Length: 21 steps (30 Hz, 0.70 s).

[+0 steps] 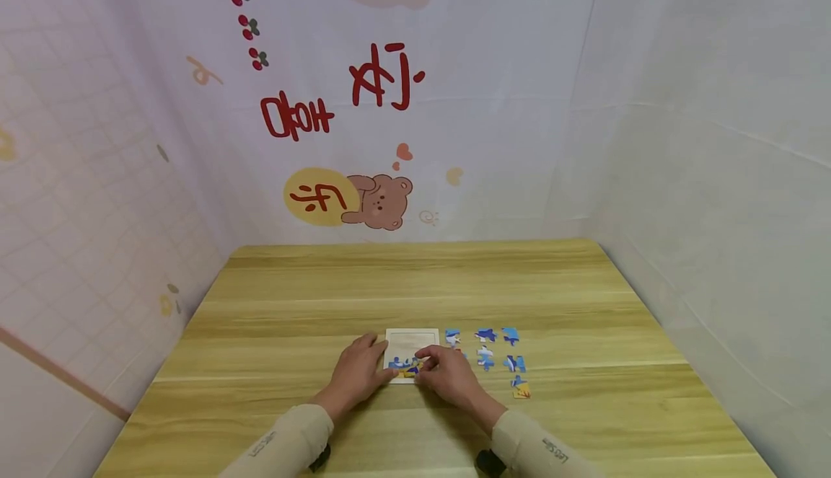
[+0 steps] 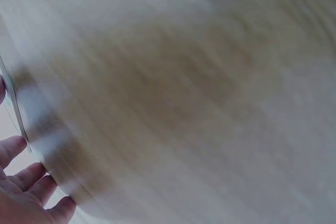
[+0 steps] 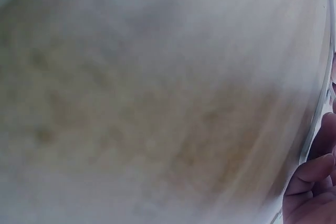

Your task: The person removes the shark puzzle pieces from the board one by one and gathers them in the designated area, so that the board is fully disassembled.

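Note:
A small pale puzzle tray [image 1: 412, 340] lies on the wooden table in the head view, with blue and yellow puzzle pieces [image 1: 399, 365] fitted along its near side. My left hand [image 1: 358, 368] rests along the tray's left edge, fingers loosely extended and thumb at the near left corner. In the left wrist view, the left fingertips [image 2: 38, 170] show beside the tray's edge. Over the near right part of the tray, my right hand [image 1: 451, 373] pinches a puzzle piece [image 1: 416, 367] between thumb and forefinger; the hand partly hides it. The right wrist view shows curled right fingers [image 3: 310, 174].
Several loose puzzle pieces lie right of the tray, among them a dark blue piece [image 1: 485, 335], a blue and white piece [image 1: 515, 363] and a yellow-cornered piece [image 1: 521, 387]. The wooden table [image 1: 286, 334] meets printed cloth walls [image 1: 493, 139] at its back and sides.

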Tool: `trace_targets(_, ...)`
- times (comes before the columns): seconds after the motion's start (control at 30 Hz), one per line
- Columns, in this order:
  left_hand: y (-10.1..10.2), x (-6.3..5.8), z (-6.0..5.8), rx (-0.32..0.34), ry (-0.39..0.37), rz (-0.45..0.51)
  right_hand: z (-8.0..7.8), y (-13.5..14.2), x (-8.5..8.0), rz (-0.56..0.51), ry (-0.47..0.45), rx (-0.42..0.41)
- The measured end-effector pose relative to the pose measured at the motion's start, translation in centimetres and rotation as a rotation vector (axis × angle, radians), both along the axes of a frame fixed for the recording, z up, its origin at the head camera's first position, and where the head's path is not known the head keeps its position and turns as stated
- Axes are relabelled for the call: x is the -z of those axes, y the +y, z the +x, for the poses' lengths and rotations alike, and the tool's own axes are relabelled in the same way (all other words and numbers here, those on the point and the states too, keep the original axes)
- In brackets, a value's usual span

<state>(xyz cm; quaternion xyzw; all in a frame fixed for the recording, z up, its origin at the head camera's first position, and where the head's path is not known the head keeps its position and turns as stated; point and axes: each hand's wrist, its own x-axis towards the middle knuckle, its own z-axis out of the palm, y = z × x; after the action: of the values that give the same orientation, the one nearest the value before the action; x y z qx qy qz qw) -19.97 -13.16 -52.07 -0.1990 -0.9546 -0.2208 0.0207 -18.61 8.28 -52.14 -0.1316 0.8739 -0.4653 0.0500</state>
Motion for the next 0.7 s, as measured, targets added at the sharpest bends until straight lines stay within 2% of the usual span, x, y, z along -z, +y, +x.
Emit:
trace_targets(0.27,0.1,-0.4,0.3,-0.002,-0.041,0.017,0.3,0.9,-0.6,-0.038,-0.096,0.028)
trace_targets(0.47,0.2,-0.1,0.6,-0.005,-0.027,0.012,0.9,2.3,-0.9,-0.036,-0.088,0.016)
trace_targets(0.7,0.3,-0.1,0.1,-0.007,0.002,0.002,1.1,4.7,-1.6,-0.045,-0.077,-0.007)
